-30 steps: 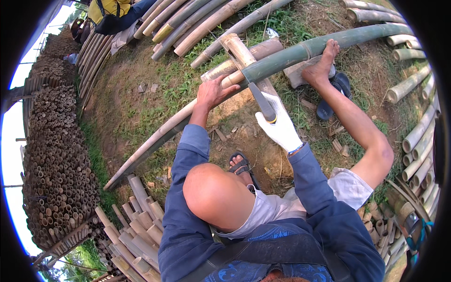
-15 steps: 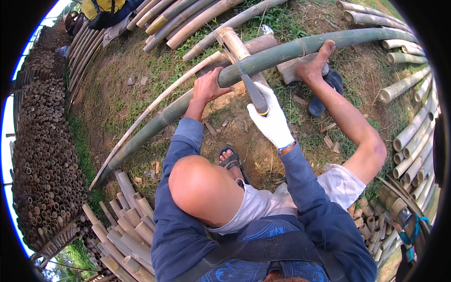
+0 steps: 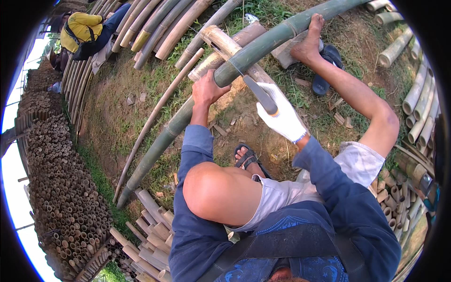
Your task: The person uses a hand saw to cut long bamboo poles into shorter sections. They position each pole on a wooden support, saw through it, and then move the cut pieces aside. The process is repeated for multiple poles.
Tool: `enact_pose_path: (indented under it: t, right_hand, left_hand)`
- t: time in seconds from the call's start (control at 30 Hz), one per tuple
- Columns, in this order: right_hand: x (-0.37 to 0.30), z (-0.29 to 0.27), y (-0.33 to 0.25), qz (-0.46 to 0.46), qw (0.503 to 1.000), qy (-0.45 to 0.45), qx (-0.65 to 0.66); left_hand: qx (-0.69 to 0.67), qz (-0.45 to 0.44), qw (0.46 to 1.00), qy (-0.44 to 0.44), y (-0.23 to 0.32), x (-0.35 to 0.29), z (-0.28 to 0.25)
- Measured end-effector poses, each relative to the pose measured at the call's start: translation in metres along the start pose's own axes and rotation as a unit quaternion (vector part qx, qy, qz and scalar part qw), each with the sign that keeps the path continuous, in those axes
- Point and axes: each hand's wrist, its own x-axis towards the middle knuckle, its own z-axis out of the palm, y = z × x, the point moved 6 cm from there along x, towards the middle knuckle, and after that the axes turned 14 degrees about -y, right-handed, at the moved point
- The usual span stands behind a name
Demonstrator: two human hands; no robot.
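Observation:
A long green bamboo pole (image 3: pixel 258 49) slants across the ground in front of me, its far part resting on a split pale bamboo piece (image 3: pixel 221 41). My bare left hand (image 3: pixel 206 91) is closed over the pole, thumb stretched along its near side. In a white knit glove, my right hand (image 3: pixel 282 113) grips the grey handle of a hand saw (image 3: pixel 263 97). The saw's thin blade meets the pole just right of my left hand; most of the blade is hidden behind the pole. My bare right foot (image 3: pixel 307 44) presses against the pole farther along.
A thin pole (image 3: pixel 157 110) lies left of the green one. Bamboo stacks stand at the near left (image 3: pixel 152 239), far left (image 3: pixel 61 188) and right (image 3: pixel 425 108). A loose black sandal (image 3: pixel 329 70) lies by my right leg. Someone in yellow (image 3: pixel 82 30) is at the far left.
The view has shifted, and the green pole slants more steeply in it. The saw handle and gloved hand sit slightly lower and farther right. My left hand keeps its hold on the pole.

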Motion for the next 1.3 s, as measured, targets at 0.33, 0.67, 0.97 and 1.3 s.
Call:
enact_pose_path:
  t: [0.33,0.67,0.97,1.3]
  right_hand:
    - [-0.173,-0.014,-0.019,0.065,0.993,0.009,-0.102]
    - [0.067,0.004,0.000,-0.077,0.995,0.033,-0.055]
    - [-0.219,-0.015,-0.021,0.082,0.987,0.005,-0.138]
    - [0.062,0.016,0.011,-0.031,0.999,0.015,-0.009]
  left_hand:
    - [-0.014,0.001,0.999,-0.048,0.007,-0.003,-0.009]
    - [0.005,0.016,1.000,-0.004,0.001,0.007,-0.010]
    - [0.008,0.002,0.999,-0.035,-0.009,-0.001,-0.005]
    - [-0.003,0.007,1.000,-0.011,-0.011,0.003,-0.001]
